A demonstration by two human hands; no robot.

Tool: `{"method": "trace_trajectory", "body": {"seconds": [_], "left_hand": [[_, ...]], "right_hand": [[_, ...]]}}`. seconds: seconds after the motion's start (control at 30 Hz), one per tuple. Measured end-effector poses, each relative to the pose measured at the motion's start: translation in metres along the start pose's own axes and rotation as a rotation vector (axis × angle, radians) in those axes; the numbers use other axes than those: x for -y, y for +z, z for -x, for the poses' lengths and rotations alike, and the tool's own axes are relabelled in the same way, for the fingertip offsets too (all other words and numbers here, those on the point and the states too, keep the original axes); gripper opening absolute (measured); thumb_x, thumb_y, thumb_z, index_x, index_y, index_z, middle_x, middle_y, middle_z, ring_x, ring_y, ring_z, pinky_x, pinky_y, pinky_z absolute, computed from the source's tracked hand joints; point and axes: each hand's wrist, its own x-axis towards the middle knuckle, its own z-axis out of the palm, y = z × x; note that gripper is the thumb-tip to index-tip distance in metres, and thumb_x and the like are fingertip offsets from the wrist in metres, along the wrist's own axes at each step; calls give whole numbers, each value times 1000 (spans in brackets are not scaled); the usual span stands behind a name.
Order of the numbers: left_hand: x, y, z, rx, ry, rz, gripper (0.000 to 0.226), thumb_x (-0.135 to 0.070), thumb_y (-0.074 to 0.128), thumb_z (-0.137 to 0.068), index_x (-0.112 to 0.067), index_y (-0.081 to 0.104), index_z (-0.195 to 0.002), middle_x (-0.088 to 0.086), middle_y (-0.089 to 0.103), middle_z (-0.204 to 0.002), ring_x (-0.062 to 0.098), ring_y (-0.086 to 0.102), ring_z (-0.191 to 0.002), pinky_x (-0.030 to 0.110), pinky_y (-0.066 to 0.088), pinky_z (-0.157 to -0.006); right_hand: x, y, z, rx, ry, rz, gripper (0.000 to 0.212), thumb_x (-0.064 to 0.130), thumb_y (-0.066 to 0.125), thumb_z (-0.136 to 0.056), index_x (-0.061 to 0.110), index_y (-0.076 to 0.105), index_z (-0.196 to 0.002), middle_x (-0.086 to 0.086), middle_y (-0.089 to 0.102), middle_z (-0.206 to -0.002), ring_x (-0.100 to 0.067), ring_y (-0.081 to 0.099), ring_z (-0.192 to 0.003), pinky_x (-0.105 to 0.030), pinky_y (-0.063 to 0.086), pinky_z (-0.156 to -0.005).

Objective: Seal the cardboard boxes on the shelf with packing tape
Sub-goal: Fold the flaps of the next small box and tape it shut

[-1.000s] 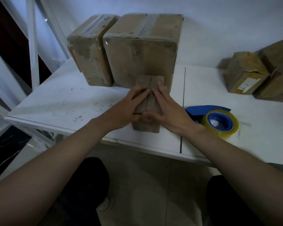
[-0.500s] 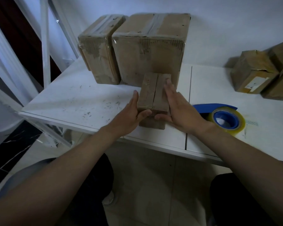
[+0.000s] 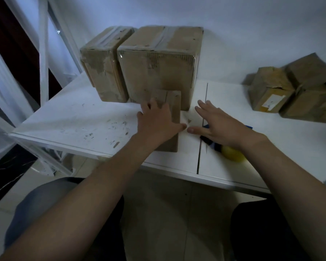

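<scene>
A small cardboard box [image 3: 174, 104] with two closed top flaps lies on the white shelf [image 3: 68, 117], in front of a large taped box [image 3: 158, 66]. My left hand [image 3: 156, 121] rests flat on its top, fingers spread over the seam. My right hand [image 3: 216, 123] hovers open to the right of the box, fingers straight, above the tape dispenser [image 3: 231, 155], whose blue body and yellow roll are mostly hidden under my wrist.
A second taped box [image 3: 104, 65] stands left of the large one against the wall. Other cardboard boxes [image 3: 269, 91] sit at the right. White frame bars [image 3: 43, 53] rise at the left. The shelf's front edge runs below my wrists, with the floor beneath.
My right hand has left the small box and moved right over the tape dispenser. My left hand has shifted from the box's side onto its top.
</scene>
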Motion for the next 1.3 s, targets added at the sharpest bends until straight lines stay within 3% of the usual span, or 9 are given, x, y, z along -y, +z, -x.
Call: {"method": "trace_trajectory", "body": {"seconds": [0.2,0.37,0.47,0.57,0.67,0.8,0.9,1.2,1.3], "left_hand": [[29,-14,1,108,189,-25,75,-52,63,-87,-30,32,-151,-1,22,-162,33,20,-145,60,25,-112],[74,-25,12,84,290,95,66,-7,66,-85,-39,49,-140,-13,40,-154,15,34,-143,55,3,-121],[97,-19,14,-1,346,167,65,8,58,-86,-38,61,-131,-9,47,-151,17,39,-142,53,10,-122],[109,-9,14,-212,416,134,52,4,62,-88,-37,70,-119,-5,66,-130,23,55,-126,49,38,-110],[106,-9,20,-324,359,9,42,-7,62,-92,-39,70,-119,-6,69,-122,23,53,-118,46,40,-97],[94,-22,36,-153,384,115,36,-37,47,-102,-28,64,-133,-9,57,-141,18,44,-132,45,38,-109],[82,-25,47,74,356,123,81,-69,55,-83,-24,43,-150,-10,33,-159,13,23,-148,36,20,-120],[69,4,32,81,511,303,75,-21,79,-84,-22,41,-149,-10,30,-159,-5,19,-138,19,20,-114],[60,7,23,39,527,278,74,-16,75,-88,-18,37,-151,-6,28,-161,-6,10,-140,12,11,-113]], "right_hand": [[-3,-8,3,-36,-26,-51,90,67,50,-86,34,10,-159,8,2,-168,-11,-3,-154,-34,12,-122],[8,-6,-10,-60,-88,-93,91,59,61,-88,36,10,-160,12,1,-167,-7,-2,-153,-24,8,-116],[22,1,-19,10,-155,-153,92,65,60,-81,43,14,-158,12,5,-167,-9,4,-152,-29,12,-120],[29,3,-26,56,-200,-123,89,70,60,-75,44,29,-154,10,32,-156,-15,28,-141,-31,28,-113],[36,4,-25,35,-218,-19,84,66,64,-75,43,37,-151,6,49,-125,-10,40,-111,-24,33,-89],[42,5,-21,-3,-216,95,71,48,73,-85,45,40,-148,6,54,-108,-12,45,-98,-29,40,-84],[51,3,-11,-36,-193,147,66,55,71,-83,48,45,-144,12,56,-103,-13,49,-101,-35,46,-86],[63,-3,27,-183,-79,381,47,68,52,-90,47,54,-133,10,69,-104,-18,59,-101,-34,44,-93],[53,6,27,-251,-24,358,56,61,55,-93,49,41,-145,3,70,-108,-21,61,-102,-30,39,-80]]}}
